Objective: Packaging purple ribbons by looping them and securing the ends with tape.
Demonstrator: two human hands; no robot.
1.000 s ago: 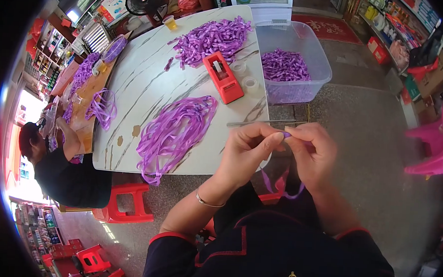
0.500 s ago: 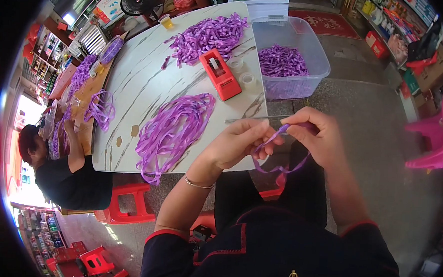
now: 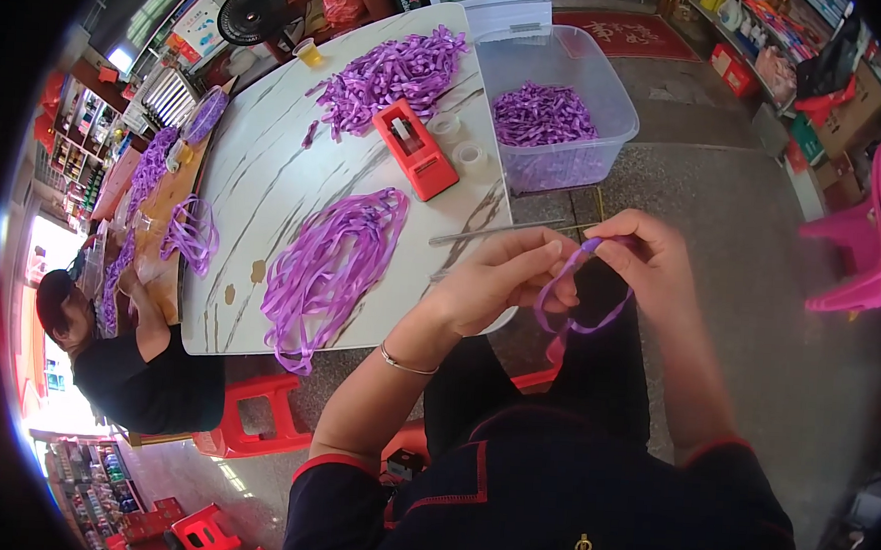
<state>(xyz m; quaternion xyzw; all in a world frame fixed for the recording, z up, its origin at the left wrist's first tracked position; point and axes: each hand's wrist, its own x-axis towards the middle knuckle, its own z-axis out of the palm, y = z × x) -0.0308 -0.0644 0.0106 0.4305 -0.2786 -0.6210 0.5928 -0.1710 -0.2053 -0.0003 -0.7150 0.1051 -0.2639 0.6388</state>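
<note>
Purple ribbon strip (image 3: pixel 576 307) was the item in hand: we held it in front of the body, just off the near right corner of the counter (image 3: pixel 265 206), over the lap and not resting on anything. Our left hand (image 3: pixel 505 278) and right hand (image 3: pixel 640 261) met at the upper end of the strip, close together, with the fingers (image 3: pixel 561 253) of both hands closed in a pinch on it. From that pinch the strip hung down as a loop, so its long axis ran roughly downward and toward the body; the loop lay between and just below the two hands. Neither hand was clearly nearer, since both already gripped it.

A thin metal rod (image 3: pixel 498 232) lay at the near right corner of the counter, its tip reaching out past the edge toward the pinch point; we could not tell whether it touched the strip.

On the counter, a heap of loose purple strips (image 3: pixel 332 259) lay near the front edge, left of the hands. A red tape dispenser (image 3: pixel 415 149) sat further back, with a second purple heap (image 3: pixel 386 73) at the far edge. A clear plastic bin (image 3: pixel 559 102) holding more purple pieces stood beyond the counter's right edge. Another person (image 3: pixel 127 358) sat at the left edge.
</note>
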